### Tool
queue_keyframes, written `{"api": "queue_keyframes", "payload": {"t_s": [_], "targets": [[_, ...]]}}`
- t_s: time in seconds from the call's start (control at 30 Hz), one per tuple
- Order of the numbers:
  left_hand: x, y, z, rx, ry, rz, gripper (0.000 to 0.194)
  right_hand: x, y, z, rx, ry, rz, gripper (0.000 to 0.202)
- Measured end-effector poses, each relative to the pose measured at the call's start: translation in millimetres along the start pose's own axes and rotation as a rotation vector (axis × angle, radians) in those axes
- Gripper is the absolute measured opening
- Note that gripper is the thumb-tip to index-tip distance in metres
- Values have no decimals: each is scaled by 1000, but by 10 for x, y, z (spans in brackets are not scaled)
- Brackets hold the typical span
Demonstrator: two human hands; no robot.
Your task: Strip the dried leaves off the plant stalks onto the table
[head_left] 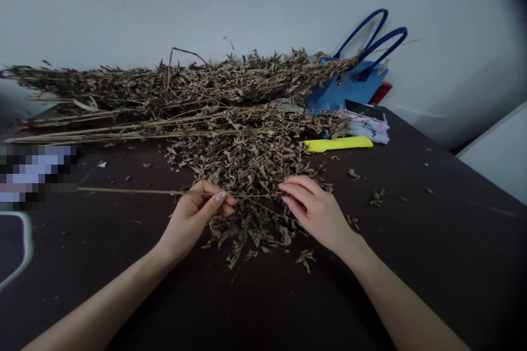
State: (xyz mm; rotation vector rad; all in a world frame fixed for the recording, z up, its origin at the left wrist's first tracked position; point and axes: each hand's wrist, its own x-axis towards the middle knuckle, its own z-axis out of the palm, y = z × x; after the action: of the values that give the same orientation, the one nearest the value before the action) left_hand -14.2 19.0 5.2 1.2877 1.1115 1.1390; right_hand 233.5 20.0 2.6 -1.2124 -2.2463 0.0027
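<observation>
Head view: left hand [201, 205] pinches a dried stalk [132, 191] over the leaf heap [242, 167] on the worktop [411, 274]; right hand [316, 207] pinches it farther right. Risk: stalk looks brittle, could snap if bent sharply.

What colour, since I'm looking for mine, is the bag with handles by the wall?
The bag is blue, seen best in the head view.

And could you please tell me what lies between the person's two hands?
In the head view, a thin dried stem runs from the left hand to the right hand, with dried leaves beneath it.
</observation>
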Motion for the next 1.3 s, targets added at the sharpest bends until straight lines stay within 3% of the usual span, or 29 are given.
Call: {"api": "queue_keyframes", "payload": {"t_s": [0.63, 1.3], "targets": [[-26, -3, -20, 229, -102, 110, 23, 0, -1, 4, -56, -95, 1, 28], [-26, 16, 4, 153, -106, 56, 12, 0, -18, -9, -29, -70, -18, 27]]}}
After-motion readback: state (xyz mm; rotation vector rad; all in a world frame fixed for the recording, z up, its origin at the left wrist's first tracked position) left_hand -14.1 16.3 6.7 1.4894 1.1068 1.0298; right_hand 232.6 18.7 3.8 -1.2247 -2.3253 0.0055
